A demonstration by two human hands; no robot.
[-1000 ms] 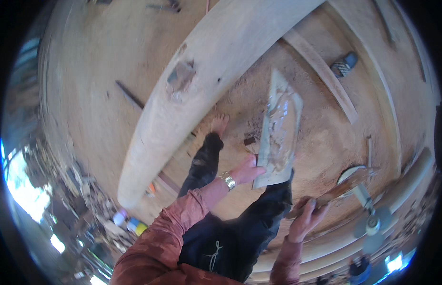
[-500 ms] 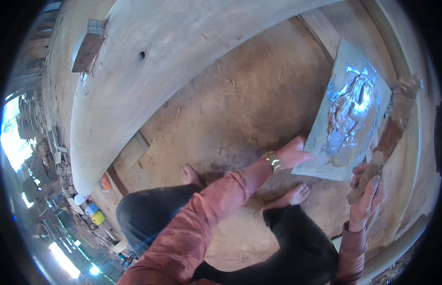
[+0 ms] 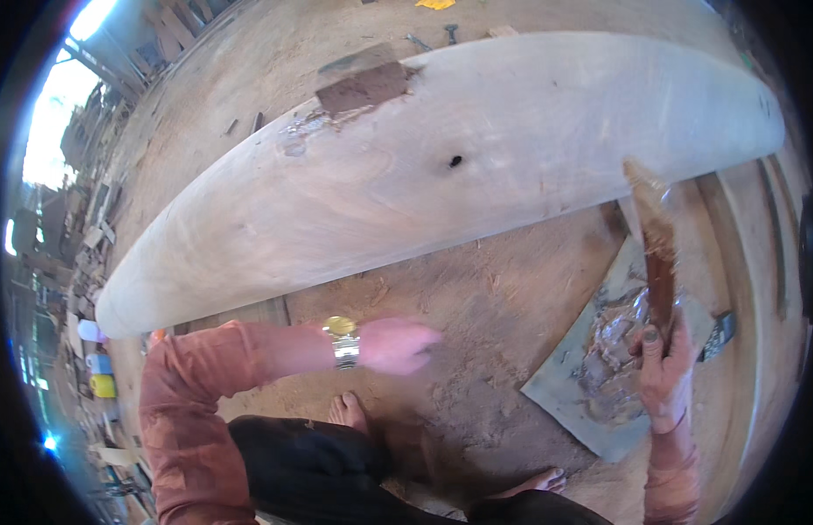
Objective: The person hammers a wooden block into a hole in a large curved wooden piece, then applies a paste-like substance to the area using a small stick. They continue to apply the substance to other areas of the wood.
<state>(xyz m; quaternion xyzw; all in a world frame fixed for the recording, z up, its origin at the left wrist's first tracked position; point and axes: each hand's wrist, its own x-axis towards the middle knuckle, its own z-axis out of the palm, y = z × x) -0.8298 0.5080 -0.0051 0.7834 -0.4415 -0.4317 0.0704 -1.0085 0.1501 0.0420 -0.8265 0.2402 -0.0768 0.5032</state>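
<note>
Right now the right hand is clamped around the lower end of a long dark wooden stick, fingers wrapped fully round it. The stick runs up from the fist, slightly tilted, and its pale smeared tip sits at the lower edge of the big plank; can't tell if it touches.

Left hand grips nothing: hovering palm-down, fingers loosely together, motion-blurred, below the plank's middle and well apart from it. A metal wristwatch with a yellowish face sits on that wrist, above a rust-coloured sleeve.

Directly under the right hand, below the plank's right end, a grey flat sheet lies on the ground with a glossy wet mass of grey-brown paste on it. A small dark tool lies just beside the sheet's right edge.

Plank: long, pale, curved, tapered at both ends, with a small dark hole near mid-span and a brown rough patch at its upper edge.

No legible packages or signs. Off the plank's left tip, small coloured containers, white, blue and yellow, stand in a cluster.

Below the plank: sawdust-covered ground, the person's bare feet and dark trousers.
</note>
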